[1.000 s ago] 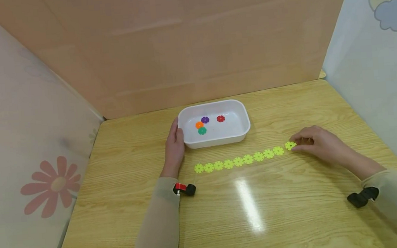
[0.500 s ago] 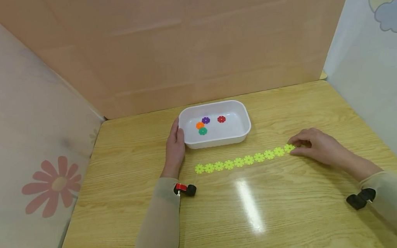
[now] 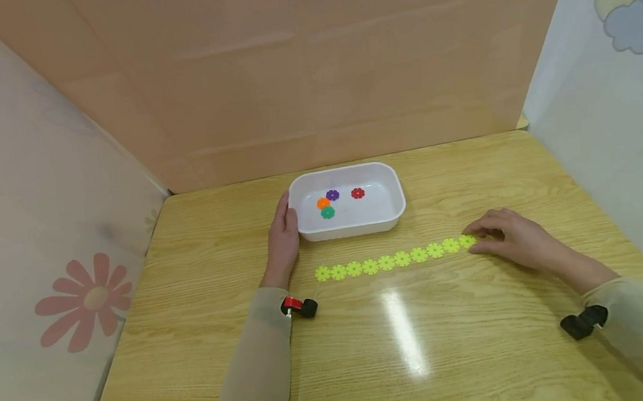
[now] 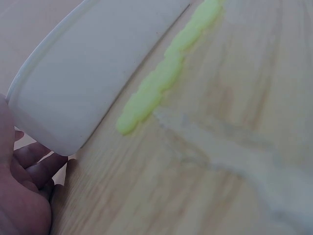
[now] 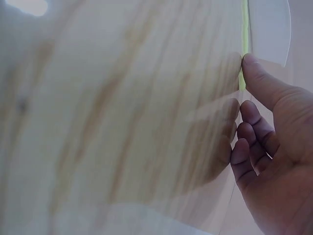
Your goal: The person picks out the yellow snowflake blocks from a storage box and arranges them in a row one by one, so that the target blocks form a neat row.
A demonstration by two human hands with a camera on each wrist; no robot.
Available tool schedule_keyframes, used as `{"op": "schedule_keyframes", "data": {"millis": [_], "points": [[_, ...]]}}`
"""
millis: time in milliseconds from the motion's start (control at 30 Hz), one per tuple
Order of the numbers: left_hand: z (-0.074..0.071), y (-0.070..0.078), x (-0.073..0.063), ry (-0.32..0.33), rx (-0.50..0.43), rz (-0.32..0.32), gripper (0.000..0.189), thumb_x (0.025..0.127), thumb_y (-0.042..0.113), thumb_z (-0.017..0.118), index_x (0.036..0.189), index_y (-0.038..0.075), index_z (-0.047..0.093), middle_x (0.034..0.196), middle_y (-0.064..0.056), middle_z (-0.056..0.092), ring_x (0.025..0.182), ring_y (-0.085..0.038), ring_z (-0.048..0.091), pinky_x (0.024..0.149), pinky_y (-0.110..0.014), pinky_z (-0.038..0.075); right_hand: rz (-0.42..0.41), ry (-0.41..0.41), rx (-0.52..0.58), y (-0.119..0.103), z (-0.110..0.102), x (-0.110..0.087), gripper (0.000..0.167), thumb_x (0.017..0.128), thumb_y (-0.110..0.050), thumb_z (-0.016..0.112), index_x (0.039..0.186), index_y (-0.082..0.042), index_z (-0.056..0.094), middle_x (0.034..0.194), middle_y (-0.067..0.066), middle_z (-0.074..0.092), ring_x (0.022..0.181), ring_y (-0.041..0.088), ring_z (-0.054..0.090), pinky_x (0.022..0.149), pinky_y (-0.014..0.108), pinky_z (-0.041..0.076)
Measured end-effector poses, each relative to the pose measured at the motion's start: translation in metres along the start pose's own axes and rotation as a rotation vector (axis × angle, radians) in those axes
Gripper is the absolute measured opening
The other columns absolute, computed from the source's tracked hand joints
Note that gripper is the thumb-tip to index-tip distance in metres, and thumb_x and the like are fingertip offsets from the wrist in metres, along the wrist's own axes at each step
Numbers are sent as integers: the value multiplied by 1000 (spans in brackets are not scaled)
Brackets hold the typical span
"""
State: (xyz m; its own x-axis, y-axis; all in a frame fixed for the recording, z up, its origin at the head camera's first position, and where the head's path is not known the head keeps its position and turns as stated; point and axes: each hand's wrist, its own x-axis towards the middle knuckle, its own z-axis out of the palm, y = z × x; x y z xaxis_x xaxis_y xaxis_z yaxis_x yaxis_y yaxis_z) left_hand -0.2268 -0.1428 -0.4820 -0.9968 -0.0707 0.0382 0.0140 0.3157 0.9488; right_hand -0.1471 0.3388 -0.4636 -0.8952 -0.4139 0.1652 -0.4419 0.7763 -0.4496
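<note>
A row of yellow-green snowflake discs (image 3: 385, 263) lies flat on the table, slanting gently up to the right. At its right end my right hand (image 3: 511, 239) pinches the last yellow disc (image 3: 467, 240) between thumb and fingers, against its neighbour. In the right wrist view the thumb (image 5: 266, 85) presses the row's thin edge and the other fingers are bent at the tabletop. My left hand (image 3: 283, 241) holds the left end of a white plastic tray (image 3: 352, 231); its fingers (image 4: 46, 169) touch the tray's lower corner in the left wrist view.
Inside the tray lie a purple disc (image 3: 332, 195), an orange disc (image 3: 323, 203), a green disc (image 3: 328, 212) and a red disc (image 3: 357, 193). A tan board (image 3: 317, 68) stands behind the wooden table (image 3: 481, 351). Decorated walls flank both sides.
My right hand has moved slightly left and down, bringing its disc from a small gap up against the end of the row. The left hand and tray stay in place.
</note>
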Motion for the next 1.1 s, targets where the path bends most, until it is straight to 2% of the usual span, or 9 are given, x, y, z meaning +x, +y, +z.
{"op": "schedule_keyframes", "data": {"millis": [167, 367, 667, 933, 1100], "points": [[0, 0, 1, 2, -1, -4, 61, 119, 47, 37, 177, 29, 29, 178, 13, 32, 166, -18, 25, 135, -49, 24, -12, 3, -1, 2, 1, 1, 37, 93, -20, 91, 128, -17, 81, 109, -10, 69, 96, 13, 58, 77, 35, 51], [1, -2, 1, 3, -3, -6, 61, 119, 48, 37, 177, 30, 30, 178, 13, 31, 166, -17, 25, 135, -47, 24, -54, 14, 7, 6, 2, 1, 38, 90, -18, 93, 126, -16, 82, 107, -11, 67, 93, 12, 55, 75, 32, 48], [3, -2, -1, 6, -1, -1, 62, 119, 49, 37, 177, 30, 30, 178, 13, 32, 166, -18, 25, 135, -47, 24, -66, 8, -15, 6, 2, 0, 39, 89, -19, 94, 127, -17, 82, 106, -11, 66, 93, 12, 55, 75, 35, 49], [2, 0, 1, -3, 4, 0, 62, 119, 50, 36, 177, 29, 29, 178, 12, 32, 166, -18, 25, 135, -47, 24, -47, -10, -17, 5, 0, 0, 40, 91, -21, 93, 129, -17, 81, 107, -10, 66, 94, 13, 55, 76, 36, 50], [0, 3, 5, -14, 13, -5, 65, 118, 58, 35, 177, 33, 28, 179, 12, 30, 167, -18, 22, 136, -47, 22, -5, -35, 9, 2, -6, 5, 40, 93, -23, 91, 131, -14, 80, 111, -5, 71, 98, 16, 61, 79, 36, 53]]}}
